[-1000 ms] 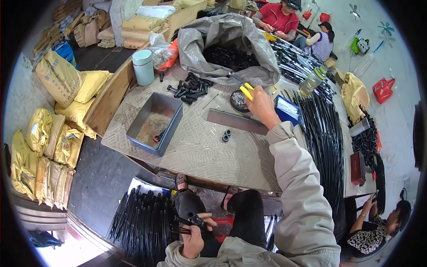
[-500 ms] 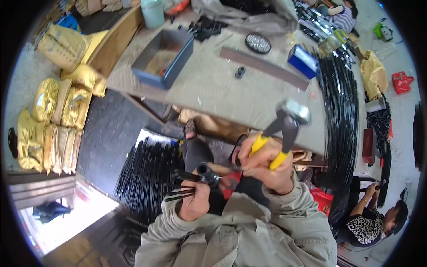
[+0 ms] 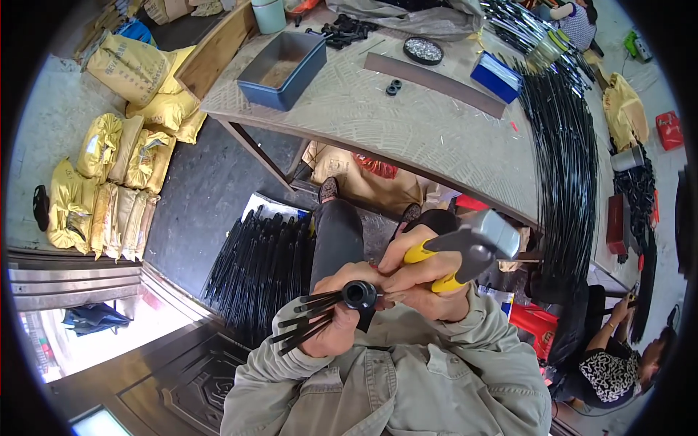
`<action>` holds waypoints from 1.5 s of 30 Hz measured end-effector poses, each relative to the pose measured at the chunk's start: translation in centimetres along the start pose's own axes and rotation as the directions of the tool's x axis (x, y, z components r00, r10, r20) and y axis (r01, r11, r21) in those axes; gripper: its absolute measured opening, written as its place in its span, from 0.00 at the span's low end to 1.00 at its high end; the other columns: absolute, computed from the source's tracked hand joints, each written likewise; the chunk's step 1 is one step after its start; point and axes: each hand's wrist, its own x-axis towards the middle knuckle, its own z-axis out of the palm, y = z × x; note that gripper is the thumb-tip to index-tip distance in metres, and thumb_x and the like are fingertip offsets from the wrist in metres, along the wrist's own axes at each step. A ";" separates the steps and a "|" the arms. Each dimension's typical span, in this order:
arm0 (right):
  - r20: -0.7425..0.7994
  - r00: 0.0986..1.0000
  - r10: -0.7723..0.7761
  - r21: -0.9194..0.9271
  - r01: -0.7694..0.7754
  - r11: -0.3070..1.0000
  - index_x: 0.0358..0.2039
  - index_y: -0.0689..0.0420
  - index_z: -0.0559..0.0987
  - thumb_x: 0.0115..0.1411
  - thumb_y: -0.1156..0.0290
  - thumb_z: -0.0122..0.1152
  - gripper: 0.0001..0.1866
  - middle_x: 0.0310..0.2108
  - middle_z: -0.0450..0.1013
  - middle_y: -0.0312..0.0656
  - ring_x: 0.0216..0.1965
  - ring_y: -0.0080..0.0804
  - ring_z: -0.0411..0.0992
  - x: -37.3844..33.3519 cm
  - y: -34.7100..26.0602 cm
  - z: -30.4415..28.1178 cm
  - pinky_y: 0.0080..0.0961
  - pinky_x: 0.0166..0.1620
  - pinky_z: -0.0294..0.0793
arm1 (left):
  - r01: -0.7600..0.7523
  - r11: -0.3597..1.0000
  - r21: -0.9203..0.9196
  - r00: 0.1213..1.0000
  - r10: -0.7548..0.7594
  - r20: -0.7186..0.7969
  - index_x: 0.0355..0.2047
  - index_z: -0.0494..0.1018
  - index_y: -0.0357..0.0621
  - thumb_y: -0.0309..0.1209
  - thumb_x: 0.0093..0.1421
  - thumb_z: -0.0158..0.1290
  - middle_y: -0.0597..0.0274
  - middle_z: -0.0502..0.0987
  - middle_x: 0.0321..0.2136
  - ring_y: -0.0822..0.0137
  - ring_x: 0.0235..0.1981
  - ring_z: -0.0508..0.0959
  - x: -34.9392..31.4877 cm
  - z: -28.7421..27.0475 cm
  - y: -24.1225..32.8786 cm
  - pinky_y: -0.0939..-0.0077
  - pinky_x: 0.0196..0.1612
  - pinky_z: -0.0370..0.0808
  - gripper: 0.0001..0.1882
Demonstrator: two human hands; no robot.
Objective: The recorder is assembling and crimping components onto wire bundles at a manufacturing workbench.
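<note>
My left hand (image 3: 336, 330) is closed around a black hollow hub (image 3: 359, 294), from which several thin black rods (image 3: 302, 328) fan out to the left. The hub's round opening faces up. My right hand (image 3: 445, 304) grips pincers (image 3: 474, 251) with yellow handles and a blunt silver head, which point up and right. Right thumb and fingertips meet close beside the hub, near the left fingers. A thin shiny piece shows between them, too small to name. Both hands are above my lap, in front of the worktable (image 3: 465, 149).
On the table are a blue-grey bin (image 3: 282, 93), a round dish of small shiny pieces (image 3: 423, 51), a flat brown bar (image 3: 436, 85), two black rings (image 3: 393, 88) and a blue box (image 3: 496, 77). Black rods (image 3: 258, 272) stand at my left; more (image 3: 567, 174) hang rightward. Another person (image 3: 607, 367) sits right.
My right hand and the pincers have come down and my hands have drawn together at the hub. The hub has shifted slightly right. The whole view has tilted a little.
</note>
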 end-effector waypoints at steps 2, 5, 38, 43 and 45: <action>-0.012 1.000 0.011 0.045 -0.011 0.999 0.27 0.59 0.78 0.46 0.77 0.67 0.07 0.33 0.69 0.46 0.29 0.28 0.69 -0.4 -0.2 0.1 0.20 0.32 0.68 | -0.006 1.000 0.004 0.999 0.006 0.032 0.39 0.66 0.33 0.59 0.58 0.36 0.56 0.72 0.28 0.68 0.29 0.75 -0.2 0.2 0.0 0.76 0.34 0.70 0.34; -0.025 1.000 -0.001 0.073 0.002 0.997 0.28 0.59 0.78 0.46 0.77 0.67 0.08 0.33 0.69 0.45 0.29 0.27 0.68 -0.9 -0.3 0.2 0.20 0.33 0.68 | -0.020 1.000 0.008 0.999 0.019 0.036 0.39 0.66 0.33 0.59 0.58 0.36 0.57 0.72 0.29 0.68 0.29 0.75 -0.4 0.5 -0.2 0.76 0.33 0.70 0.34; -0.093 0.982 -0.165 0.077 0.172 0.982 0.27 0.59 0.76 0.47 0.78 0.65 0.07 0.34 0.67 0.47 0.28 0.31 0.69 -1.9 1.9 0.4 0.21 0.30 0.71 | -0.145 0.988 -0.043 0.988 0.147 0.043 0.38 0.68 0.32 0.52 0.61 0.37 0.53 0.74 0.27 0.67 0.27 0.74 -0.6 0.6 -0.5 0.76 0.30 0.71 0.30; -0.085 0.988 -0.127 0.004 0.127 0.992 0.28 0.58 0.74 0.48 0.79 0.64 0.07 0.34 0.66 0.47 0.27 0.30 0.69 -2.0 1.8 0.2 0.23 0.29 0.73 | -0.202 0.979 -0.006 0.979 0.202 0.008 0.38 0.69 0.32 0.49 0.62 0.39 0.52 0.74 0.28 0.66 0.28 0.75 0.0 0.6 -0.1 0.75 0.32 0.72 0.27; -0.109 0.992 -0.071 0.018 0.073 0.997 0.27 0.57 0.73 0.49 0.78 0.63 0.07 0.34 0.65 0.46 0.27 0.30 0.69 -2.0 1.8 0.2 0.23 0.29 0.73 | -0.193 0.981 0.003 0.981 0.192 0.020 0.38 0.69 0.31 0.48 0.62 0.41 0.52 0.74 0.29 0.64 0.29 0.75 0.2 0.6 0.2 0.74 0.34 0.72 0.26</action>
